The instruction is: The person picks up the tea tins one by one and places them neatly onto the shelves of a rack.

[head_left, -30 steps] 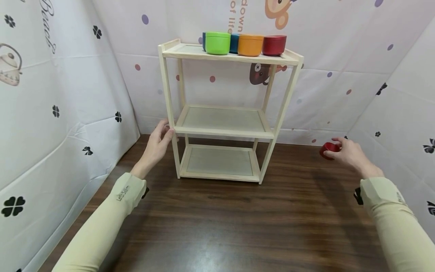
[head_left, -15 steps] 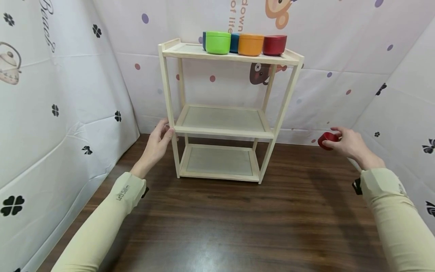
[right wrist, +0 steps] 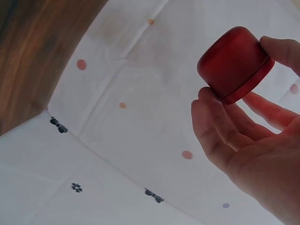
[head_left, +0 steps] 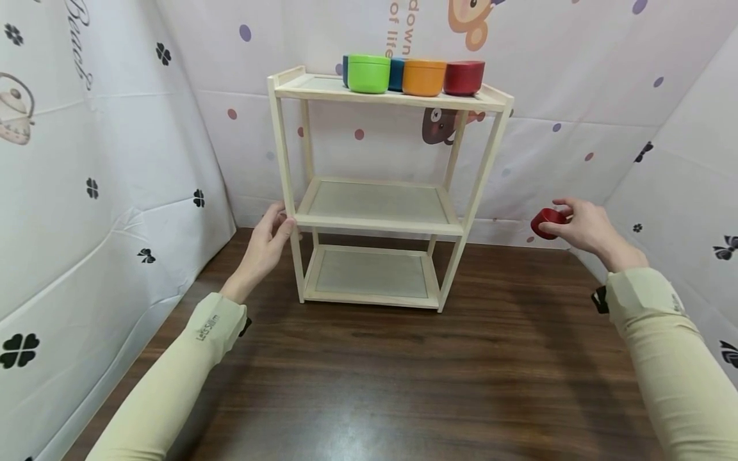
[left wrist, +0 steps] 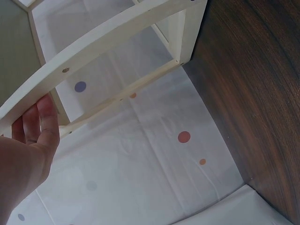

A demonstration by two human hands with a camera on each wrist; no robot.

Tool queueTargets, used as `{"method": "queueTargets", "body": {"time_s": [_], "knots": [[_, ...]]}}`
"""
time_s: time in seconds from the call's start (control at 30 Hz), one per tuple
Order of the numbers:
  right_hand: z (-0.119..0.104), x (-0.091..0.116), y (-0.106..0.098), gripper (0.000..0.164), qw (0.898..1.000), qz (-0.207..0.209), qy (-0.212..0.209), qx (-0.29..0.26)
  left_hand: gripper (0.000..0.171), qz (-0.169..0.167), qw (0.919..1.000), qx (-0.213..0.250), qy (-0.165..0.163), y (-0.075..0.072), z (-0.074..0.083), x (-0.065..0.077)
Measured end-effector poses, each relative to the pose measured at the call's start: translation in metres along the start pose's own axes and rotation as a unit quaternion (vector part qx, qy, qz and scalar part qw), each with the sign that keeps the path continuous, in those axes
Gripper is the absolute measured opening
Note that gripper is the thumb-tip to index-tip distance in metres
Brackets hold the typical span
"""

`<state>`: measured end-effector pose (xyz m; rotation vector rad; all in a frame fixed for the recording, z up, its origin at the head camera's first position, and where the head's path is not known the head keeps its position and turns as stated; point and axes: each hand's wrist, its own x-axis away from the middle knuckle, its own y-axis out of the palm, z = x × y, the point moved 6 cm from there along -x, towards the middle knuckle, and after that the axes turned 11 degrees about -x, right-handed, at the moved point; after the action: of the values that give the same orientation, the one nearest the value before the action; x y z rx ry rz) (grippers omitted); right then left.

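Note:
A pale wooden three-tier shelf (head_left: pixel 377 223) stands on the dark wood surface. My left hand (head_left: pixel 270 232) grips its front left post at the middle tier; in the left wrist view the fingers (left wrist: pixel 47 112) curl behind the post. Out to the right, my right hand (head_left: pixel 588 225) holds a small red cup (head_left: pixel 548 224) in the air, tilted. In the right wrist view the thumb and fingers pinch the red cup (right wrist: pixel 236 65) near its rim. The top tier bears a green cup (head_left: pixel 369 74), an orange cup (head_left: pixel 424 78), another red cup (head_left: pixel 464 78) and blue cups (head_left: pixel 396 74) partly hidden behind.
Printed white sheets hang behind the shelf (head_left: pixel 357 153) and along the left (head_left: pixel 115 179) and right (head_left: pixel 680 192) sides. The dark wood surface (head_left: pixel 369 371) spreads in front of the shelf. The middle and bottom tiers have pale raised frames around their panels.
My right hand has risen and moved slightly left with the red cup, away from the wood surface. My left hand keeps its grip on the shelf post.

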<state>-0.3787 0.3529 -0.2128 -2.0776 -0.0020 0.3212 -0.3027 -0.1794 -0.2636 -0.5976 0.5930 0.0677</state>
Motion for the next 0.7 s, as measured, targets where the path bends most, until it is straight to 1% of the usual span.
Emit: {"method": "queueTargets", "body": {"time_s": [0.23, 0.5, 0.7], "knots": [[-0.017, -0.008, -0.007, 0.07, 1.0, 0.003, -0.009, 0.003, 0.036, -0.001, 1.0, -0.005, 0.001, 0.0, -0.001, 0.0], [-0.036, -0.016, -0.01, 0.069, 1.0, 0.005, -0.022, 0.004, 0.036, 0.001, 0.9999, -0.01, -0.001, 0.0, -0.001, 0.0], [-0.05, -0.022, -0.018, 0.07, 1.0, 0.007, -0.026, 0.003, 0.037, 0.001, 1.0, -0.008, 0.002, -0.001, 0.0, 0.001]]}}
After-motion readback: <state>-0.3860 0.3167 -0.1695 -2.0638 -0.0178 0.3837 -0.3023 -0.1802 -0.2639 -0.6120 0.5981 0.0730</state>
